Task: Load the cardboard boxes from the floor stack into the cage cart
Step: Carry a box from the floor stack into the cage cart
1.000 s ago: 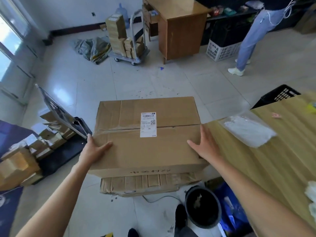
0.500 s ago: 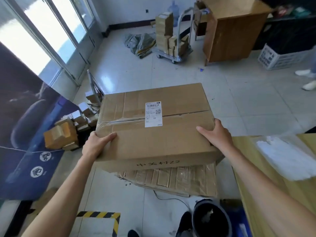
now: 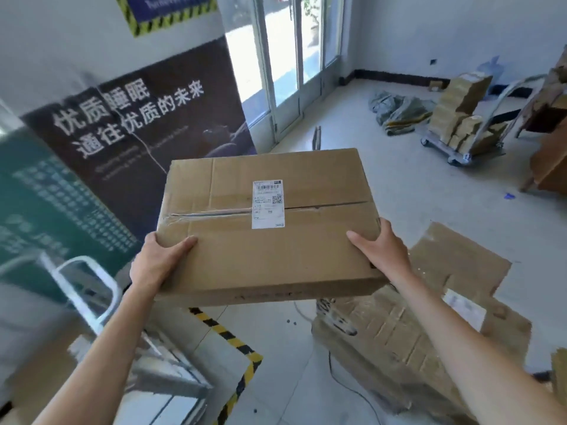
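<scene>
I hold a large brown cardboard box [image 3: 270,253] with a white shipping label in the air in front of me. My left hand [image 3: 156,262] grips its near left corner and my right hand [image 3: 383,251] grips its near right corner. Below and to the right, the floor stack [image 3: 408,332] of taped cardboard boxes lies on the tiles. At the lower left a white metal tube frame, probably the cage cart [image 3: 89,289], shows blurred, with its base partly hidden by my left arm.
A dark banner [image 3: 138,124] with white writing leans on the wall ahead left. Yellow-black floor tape [image 3: 233,342] runs under the box. A platform trolley [image 3: 460,124] with small boxes stands far right, beside a wooden desk [image 3: 549,154]. Glass doors [image 3: 288,56] behind.
I have lifted the box off the stack and swung left with it, so the banner and the white frame now fill the left side; the stack has shifted to the lower right.
</scene>
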Available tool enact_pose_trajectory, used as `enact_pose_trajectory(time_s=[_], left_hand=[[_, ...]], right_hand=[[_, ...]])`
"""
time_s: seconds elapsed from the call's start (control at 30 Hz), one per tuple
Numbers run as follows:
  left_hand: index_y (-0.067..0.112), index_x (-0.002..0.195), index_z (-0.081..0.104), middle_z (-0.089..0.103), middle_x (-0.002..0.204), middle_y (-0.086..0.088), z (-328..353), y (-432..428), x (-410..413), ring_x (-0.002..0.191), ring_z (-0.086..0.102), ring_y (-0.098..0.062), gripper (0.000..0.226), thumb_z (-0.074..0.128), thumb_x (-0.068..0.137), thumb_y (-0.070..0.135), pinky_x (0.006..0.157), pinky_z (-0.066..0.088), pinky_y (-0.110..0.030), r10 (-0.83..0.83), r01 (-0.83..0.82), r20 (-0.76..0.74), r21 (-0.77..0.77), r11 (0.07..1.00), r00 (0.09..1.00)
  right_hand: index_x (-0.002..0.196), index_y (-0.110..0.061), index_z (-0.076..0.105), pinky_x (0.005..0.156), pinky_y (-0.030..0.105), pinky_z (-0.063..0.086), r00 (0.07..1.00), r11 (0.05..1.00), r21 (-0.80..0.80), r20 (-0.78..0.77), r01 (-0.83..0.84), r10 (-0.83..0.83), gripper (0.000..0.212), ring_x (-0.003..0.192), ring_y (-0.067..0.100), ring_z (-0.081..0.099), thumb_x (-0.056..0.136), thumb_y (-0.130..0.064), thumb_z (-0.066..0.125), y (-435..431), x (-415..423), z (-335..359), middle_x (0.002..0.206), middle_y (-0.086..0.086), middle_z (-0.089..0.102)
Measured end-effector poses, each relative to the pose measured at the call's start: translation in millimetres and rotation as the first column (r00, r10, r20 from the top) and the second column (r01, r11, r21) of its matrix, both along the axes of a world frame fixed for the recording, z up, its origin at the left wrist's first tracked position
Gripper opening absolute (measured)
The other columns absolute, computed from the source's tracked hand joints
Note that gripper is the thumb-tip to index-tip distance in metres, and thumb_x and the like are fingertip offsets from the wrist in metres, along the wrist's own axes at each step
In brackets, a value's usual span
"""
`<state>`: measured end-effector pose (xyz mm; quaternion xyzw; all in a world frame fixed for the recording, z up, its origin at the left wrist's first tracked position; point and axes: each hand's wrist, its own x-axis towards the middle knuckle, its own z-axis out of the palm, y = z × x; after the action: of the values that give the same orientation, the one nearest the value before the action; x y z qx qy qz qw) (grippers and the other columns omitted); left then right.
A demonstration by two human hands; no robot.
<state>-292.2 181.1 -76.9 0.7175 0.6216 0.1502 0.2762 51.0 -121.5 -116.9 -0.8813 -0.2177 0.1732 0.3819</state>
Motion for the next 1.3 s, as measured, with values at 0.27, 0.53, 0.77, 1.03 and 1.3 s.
enact_pose_trajectory(time_s=[0.27,0.53,0.77,1.03,1.3], left_hand=[[0.027,0.125,0.048,0.066,0.122,-0.005,6.8,48.8,-249.3,0.109,0.062,-0.036,0.093,0.063,0.057,0.089,0.093,0.049,-0.048,0.333,-0.333,0.026,0.0,0.943,0.943],[0.026,0.132,0.046,0.066,0.126,-0.007,1.2,49.9,-437.4,0.115,0.061,-0.036,0.095,0.064,0.06,0.087,0.093,0.047,-0.046,0.593,-0.593,0.034,-0.002,0.805,0.804],[0.025,0.131,0.049,0.066,0.127,-0.006,-13.7,47.0,-544.3,0.117,0.059,-0.035,0.093,0.068,0.061,0.083,0.081,0.04,-0.042,0.742,-0.741,0.059,-0.035,0.67,0.668],[0.021,0.126,0.053,0.067,0.124,-0.006,-20.1,66.5,-616.8,0.113,0.062,-0.033,0.092,0.07,0.056,0.079,0.095,0.048,-0.045,0.855,-0.851,0.055,-0.085,0.518,0.515],[0.018,0.127,0.054,0.067,0.123,-0.007,-55.9,80.0,-697.5,0.103,0.062,-0.03,0.084,0.078,0.065,0.07,0.078,0.041,-0.038,0.907,-0.901,0.008,-0.104,0.42,0.422]], right_hand=[[0.136,-0.027,0.045,0.079,0.035,0.045,0.954,0.953,0.031,0.013,-0.301,0.301,0.087,0.107,0.024,0.062,0.068,-0.077,0.065,180.5,-170.1,2.4,0.114,-0.007,0.061],[0.141,-0.024,0.039,0.082,0.039,0.047,0.825,0.825,0.01,0.036,-0.565,0.564,0.089,0.108,0.029,0.06,0.074,-0.075,0.065,307.5,-320.6,4.1,0.12,0.001,0.06],[0.141,-0.028,0.034,0.079,0.037,0.049,0.661,0.661,-0.018,0.0,-0.75,0.75,0.089,0.098,0.022,0.057,0.074,-0.079,0.061,397.3,-428.8,-12.3,0.113,-0.006,0.054],[0.145,-0.028,0.036,0.085,0.041,0.046,0.501,0.501,-0.031,-0.109,-0.865,0.858,0.089,0.115,0.032,0.06,0.075,-0.077,0.062,504.0,-526.2,-37.1,0.129,0.001,0.062],[0.144,-0.028,0.036,0.086,0.041,0.05,0.397,0.386,-0.094,-0.186,-0.918,0.899,0.087,0.111,0.029,0.06,0.076,-0.075,0.063,555.9,-620.8,-68.1,0.127,0.001,0.062]])
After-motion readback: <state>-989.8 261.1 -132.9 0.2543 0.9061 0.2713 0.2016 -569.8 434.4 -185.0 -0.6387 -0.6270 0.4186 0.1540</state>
